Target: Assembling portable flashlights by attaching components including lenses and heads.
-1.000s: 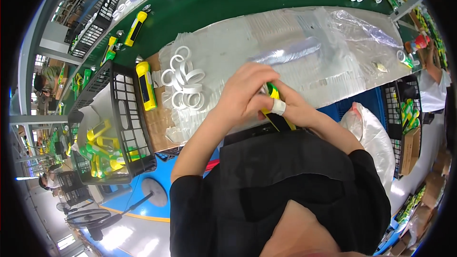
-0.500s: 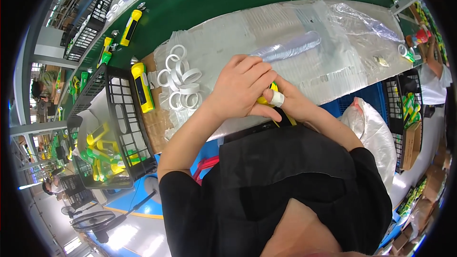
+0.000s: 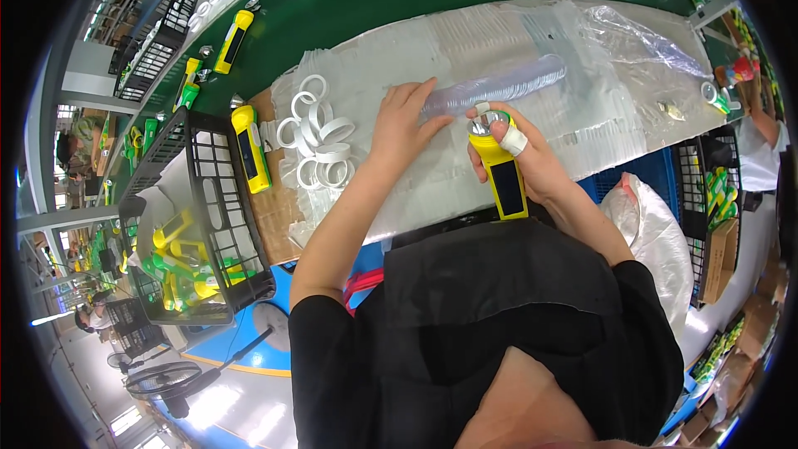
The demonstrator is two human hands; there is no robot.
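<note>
My right hand [image 3: 536, 158] grips a yellow flashlight [image 3: 499, 160] with a dark panel on its side. The flashlight's silver reflector end points up and away from me, and white wraps cover parts of the thumb and a finger. At the left end of a long row of stacked clear plastic discs [image 3: 507, 90] is my left hand [image 3: 399, 126], its thumb and fingers apart. Whether the fingertips touch the end disc cannot be made out. Left of that hand lies a loose pile of white rings [image 3: 334, 130].
Another yellow flashlight [image 3: 249, 150] lies beside a black crate [image 3: 218, 199] holding yellow and green flashlight parts. Beyond the sheet-covered work surface [image 3: 399, 58] runs a green belt [image 3: 349, 4] carrying more flashlights. A white sack [image 3: 652, 229] stands at right; a co-worker's arm [image 3: 761, 108] shows there.
My hands were together over the flashlight and have parted. The left has moved left to the disc row's end; the right now holds the flashlight alone, its reflector uncovered.
</note>
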